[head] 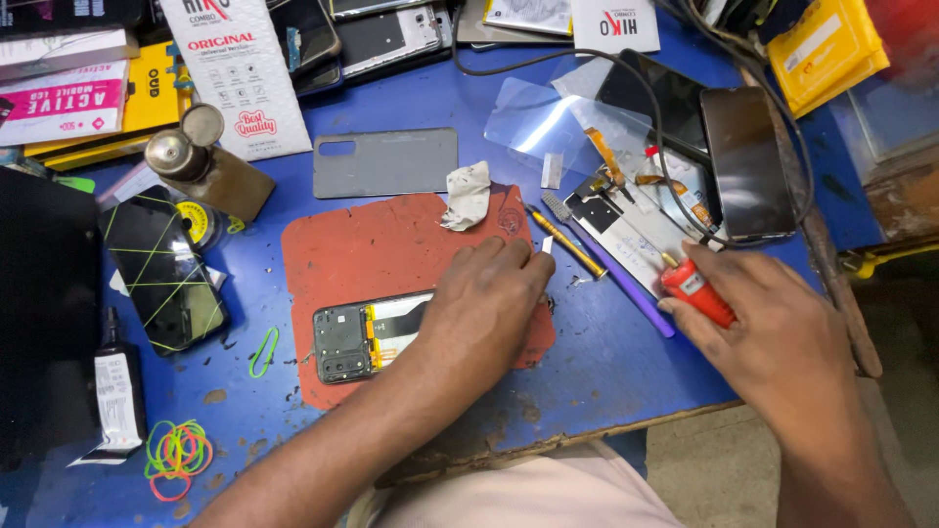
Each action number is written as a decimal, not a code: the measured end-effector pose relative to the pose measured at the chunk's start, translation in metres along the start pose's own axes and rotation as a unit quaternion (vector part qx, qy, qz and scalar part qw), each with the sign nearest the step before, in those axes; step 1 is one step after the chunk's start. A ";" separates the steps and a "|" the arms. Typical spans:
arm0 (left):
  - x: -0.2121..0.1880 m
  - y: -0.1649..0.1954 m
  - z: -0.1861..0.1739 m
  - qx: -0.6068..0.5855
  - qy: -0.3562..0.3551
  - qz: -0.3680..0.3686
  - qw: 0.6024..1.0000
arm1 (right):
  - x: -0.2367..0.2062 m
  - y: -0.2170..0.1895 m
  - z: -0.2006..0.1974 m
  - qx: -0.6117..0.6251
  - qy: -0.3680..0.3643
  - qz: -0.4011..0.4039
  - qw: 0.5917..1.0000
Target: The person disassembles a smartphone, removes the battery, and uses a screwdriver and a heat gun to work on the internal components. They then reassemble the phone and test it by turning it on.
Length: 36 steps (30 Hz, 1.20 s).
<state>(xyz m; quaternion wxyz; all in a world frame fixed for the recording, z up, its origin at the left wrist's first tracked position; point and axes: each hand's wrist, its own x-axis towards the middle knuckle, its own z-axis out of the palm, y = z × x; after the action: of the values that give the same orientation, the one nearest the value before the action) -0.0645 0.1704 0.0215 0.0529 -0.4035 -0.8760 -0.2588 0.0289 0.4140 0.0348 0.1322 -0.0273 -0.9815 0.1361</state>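
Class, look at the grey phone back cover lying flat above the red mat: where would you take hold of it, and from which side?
Pinch the grey back cover across its two long edges, coming straight down from above. It lies flat and bare on the blue table, with clear space along both long sides; the crumpled tissue crowds only its right corner.

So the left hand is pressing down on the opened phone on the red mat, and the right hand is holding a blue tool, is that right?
Not quite. In the head view the left hand does rest on the opened phone on the red mat, but the tool in the right hand is red, not blue.
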 end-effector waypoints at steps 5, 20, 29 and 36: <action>-0.002 0.006 -0.006 -0.034 0.021 0.007 0.999 | 0.004 0.000 0.006 -0.070 0.064 -0.045 0.995; -0.166 -0.028 -0.061 -0.074 0.252 -0.083 0.961 | -0.038 0.086 0.103 0.232 0.120 0.132 0.956; -0.244 -0.052 -0.097 0.014 0.315 -0.139 0.939 | -0.033 0.041 0.161 0.224 0.027 -0.016 0.974; -0.244 -0.102 -0.130 0.391 0.213 -0.339 0.829 | -0.019 -0.039 0.112 0.135 -0.009 -0.200 0.970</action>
<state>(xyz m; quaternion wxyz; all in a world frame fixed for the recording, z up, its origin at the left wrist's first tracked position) 0.0088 -0.1153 0.0182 0.3002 0.0381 -0.9528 0.0239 0.0171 0.3458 -0.0631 0.1500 0.1891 -0.9407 0.2385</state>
